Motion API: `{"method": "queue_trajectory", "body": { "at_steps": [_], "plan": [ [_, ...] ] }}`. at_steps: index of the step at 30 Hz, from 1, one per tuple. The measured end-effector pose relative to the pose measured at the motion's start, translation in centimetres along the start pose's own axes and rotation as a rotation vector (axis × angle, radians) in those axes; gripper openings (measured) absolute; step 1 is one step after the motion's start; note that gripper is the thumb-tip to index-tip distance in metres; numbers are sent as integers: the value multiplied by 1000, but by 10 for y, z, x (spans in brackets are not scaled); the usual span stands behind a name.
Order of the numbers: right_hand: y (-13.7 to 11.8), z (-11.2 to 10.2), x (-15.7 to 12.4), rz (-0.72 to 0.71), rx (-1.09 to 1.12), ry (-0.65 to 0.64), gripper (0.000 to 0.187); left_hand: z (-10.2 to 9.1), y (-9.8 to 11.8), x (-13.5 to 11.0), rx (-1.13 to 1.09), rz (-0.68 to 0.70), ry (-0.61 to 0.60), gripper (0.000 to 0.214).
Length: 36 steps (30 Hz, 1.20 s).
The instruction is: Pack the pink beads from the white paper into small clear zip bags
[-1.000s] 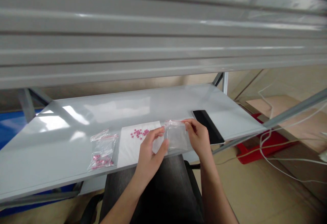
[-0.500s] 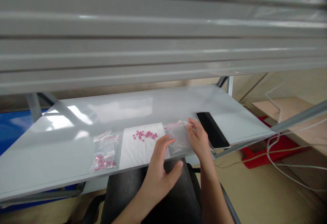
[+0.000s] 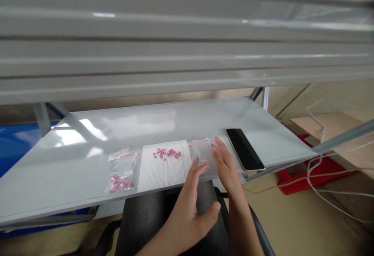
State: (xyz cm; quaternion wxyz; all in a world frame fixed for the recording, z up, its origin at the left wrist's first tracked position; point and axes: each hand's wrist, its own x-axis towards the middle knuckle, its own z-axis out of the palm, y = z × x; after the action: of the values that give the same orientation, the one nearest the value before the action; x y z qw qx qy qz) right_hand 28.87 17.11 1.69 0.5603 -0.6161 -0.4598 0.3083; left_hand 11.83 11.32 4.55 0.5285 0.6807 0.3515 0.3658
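Observation:
An empty clear zip bag [image 3: 202, 151] with a red seal lies on the grey shelf [image 3: 181, 121] near its front edge. My right hand [image 3: 224, 166] rests beside it with fingers stretched out, touching its right edge. My left hand [image 3: 191, 205] hovers open below the shelf edge, fingertips close to the bag's lower left corner. To the left of the bag, several small pink beads [image 3: 166, 154] lie on a white sheet [image 3: 163, 168].
A stack of clear zip bags holding pink beads [image 3: 121, 170] lies left of the sheet. A black phone [image 3: 244, 153] lies right of my hands. An upper shelf [image 3: 187, 37] fills the top of the view. White cables [image 3: 327, 170] and a red object [image 3: 306, 172] sit on the floor at right.
Both hands let go of the empty bag and it now lies on the shelf. My left hand drew back and down, opening; my right hand flattened beside the bag.

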Motion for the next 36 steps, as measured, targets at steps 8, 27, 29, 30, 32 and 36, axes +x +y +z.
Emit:
{"method": "queue_trajectory", "body": {
  "at_steps": [8, 27, 29, 30, 32, 36],
  "plan": [
    [-2, -4, 9, -41, -5, -5, 65, 1, 0, 11, -77, -23, 66, 82],
    [2, -11, 1, -39, -6, -82, 63, 2, 4, -2, -53, 8, -24, 88],
    [1, -12, -3, -49, -8, -82, 61, 3, 2, 0, -71, -16, 27, 86],
    [-1, -13, -5, -52, -7, -87, 59, 3, 1, 3, -86, -26, 39, 85],
    [-3, -14, -8, -54, 0, -110, 57, 4, -2, 9, -121, -27, 38, 83],
    [-5, -17, -13, -29, -15, -141, 59, 8, -6, 15, -135, -6, 60, 80]
  ]
}}
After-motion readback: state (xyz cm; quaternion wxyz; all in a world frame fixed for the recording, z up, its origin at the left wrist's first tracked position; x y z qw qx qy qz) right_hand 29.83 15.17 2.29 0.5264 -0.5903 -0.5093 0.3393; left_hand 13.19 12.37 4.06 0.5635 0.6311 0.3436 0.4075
